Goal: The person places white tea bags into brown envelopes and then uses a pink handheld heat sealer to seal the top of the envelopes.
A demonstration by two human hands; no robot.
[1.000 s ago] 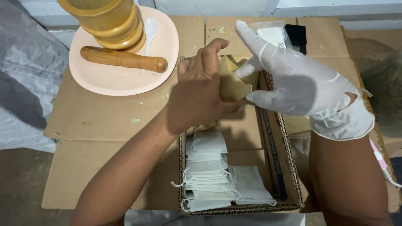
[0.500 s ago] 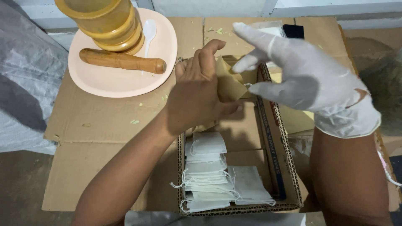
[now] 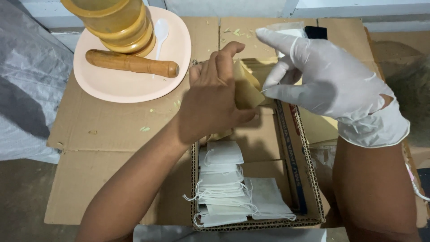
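My bare left hand (image 3: 215,96) grips a small yellowish filled pouch (image 3: 247,88) above an open cardboard box (image 3: 309,197). My right hand (image 3: 331,83), in a torn white glove, hovers just right of the pouch, thumb and fingers pinched at a thin white string at the pouch's edge. Several white drawstring pouches (image 3: 224,183) lie stacked in the box below.
A peach plate (image 3: 121,87) at upper left carries a wooden pestle (image 3: 132,63), a white spoon (image 3: 160,31) and a yellow mortar (image 3: 114,20). Flat cardboard (image 3: 107,139) covers the surface. A grey plastic sheet (image 3: 22,98) lies at the left.
My gloved right hand has drawn slightly up and right from the pouch, fingers pinching closer together. My left hand keeps hold of the pouch in almost the same place.
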